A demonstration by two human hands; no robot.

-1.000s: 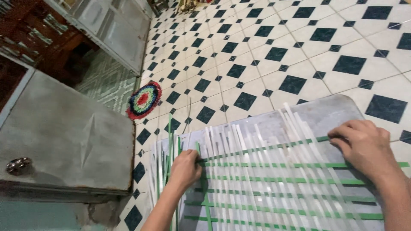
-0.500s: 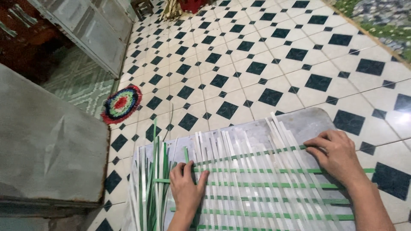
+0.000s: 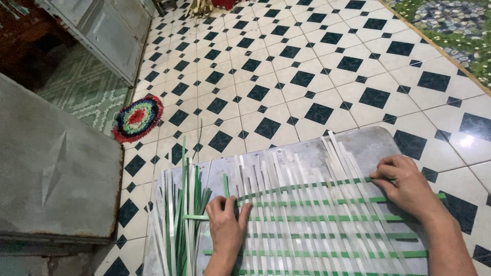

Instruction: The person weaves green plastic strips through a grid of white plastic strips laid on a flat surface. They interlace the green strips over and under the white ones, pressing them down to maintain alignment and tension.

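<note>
Clearly light, springy and slick, the top green strip (image 3: 307, 186) crosses the white strips (image 3: 286, 204) on the board (image 3: 358, 145), left hand (image 3: 227, 225) pressing flat-fingered, right hand (image 3: 409, 184) pinching its far end.

No packages, labels, signs or screens show anywhere in this view.
</note>
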